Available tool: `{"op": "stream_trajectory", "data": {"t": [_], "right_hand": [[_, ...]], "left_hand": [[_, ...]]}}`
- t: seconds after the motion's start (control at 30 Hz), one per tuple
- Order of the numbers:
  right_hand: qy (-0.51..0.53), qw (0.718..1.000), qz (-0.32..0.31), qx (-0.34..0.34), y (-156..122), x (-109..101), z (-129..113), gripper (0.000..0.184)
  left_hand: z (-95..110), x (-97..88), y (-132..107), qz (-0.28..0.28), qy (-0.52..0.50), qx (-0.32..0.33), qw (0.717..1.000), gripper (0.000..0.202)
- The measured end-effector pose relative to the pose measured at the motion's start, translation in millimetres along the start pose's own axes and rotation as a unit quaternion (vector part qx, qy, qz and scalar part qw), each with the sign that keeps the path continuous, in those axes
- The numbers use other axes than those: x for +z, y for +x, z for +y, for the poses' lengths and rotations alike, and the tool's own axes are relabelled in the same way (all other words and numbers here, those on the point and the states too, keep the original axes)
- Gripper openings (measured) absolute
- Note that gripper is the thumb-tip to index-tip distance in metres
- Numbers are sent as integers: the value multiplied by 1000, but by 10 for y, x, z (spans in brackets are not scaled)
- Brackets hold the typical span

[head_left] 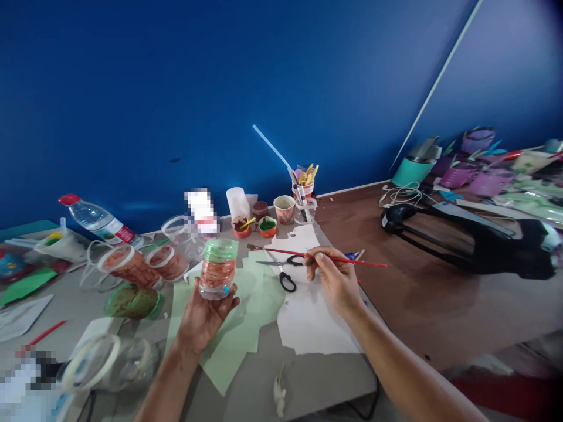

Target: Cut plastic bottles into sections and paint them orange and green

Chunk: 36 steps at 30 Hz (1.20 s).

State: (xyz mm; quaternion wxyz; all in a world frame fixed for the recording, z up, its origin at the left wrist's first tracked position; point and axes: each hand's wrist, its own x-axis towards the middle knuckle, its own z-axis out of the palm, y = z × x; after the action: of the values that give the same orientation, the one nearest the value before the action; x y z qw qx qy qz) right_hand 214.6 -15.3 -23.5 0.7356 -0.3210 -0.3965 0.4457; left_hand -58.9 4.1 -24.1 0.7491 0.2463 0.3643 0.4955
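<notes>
While the left hand (203, 316) grips the painted plastic bottle piece (217, 269) upright above the green paper (246, 316), the right hand (333, 280) pinches a red paintbrush (316, 255) level over the tabletop (308, 381), bristles toward the paint cups (255, 225), probably so wet paint stays reachable.

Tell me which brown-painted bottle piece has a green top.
The bottle piece held upright in the left hand. The two other painted pieces lie on their sides on the table to its left, with pale rims.
</notes>
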Motion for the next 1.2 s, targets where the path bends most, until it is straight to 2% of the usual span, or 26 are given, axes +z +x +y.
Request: {"op": "stream_trajectory", "data": {"t": [0.27, 0.33, 0.57, 0.7, 0.93, 1.1, 1.2], "right_hand": [[-2, 1000, -8, 24, 7, -9, 24, 23], [0, 1000, -12, 23, 8, -4, 19, 21], [59, 992, -84, 74, -27, 37, -17, 18], [48, 988, -122, 86, -53, 52, 17, 19], [45, 995, -62, 64, -27, 70, -17, 22], [46, 990, -99, 94, -45, 91, -34, 26], [43, 989, -116, 85, -55, 80, 3, 24]], "left_hand": [[9, -11, 19, 8, -4, 31, 999, 52], [3, -7, 26, 16, -9, 47, 999, 51], [-49, -47, 67, 32, -37, 49, 998, 46], [-53, -27, 59, 43, -37, 34, 998, 48], [-25, 82, 3, 27, -34, 20, 999, 53], [-23, 99, 9, 36, -31, 17, 999, 53], [-18, 99, 10, 40, -29, 14, 999, 56]]}}
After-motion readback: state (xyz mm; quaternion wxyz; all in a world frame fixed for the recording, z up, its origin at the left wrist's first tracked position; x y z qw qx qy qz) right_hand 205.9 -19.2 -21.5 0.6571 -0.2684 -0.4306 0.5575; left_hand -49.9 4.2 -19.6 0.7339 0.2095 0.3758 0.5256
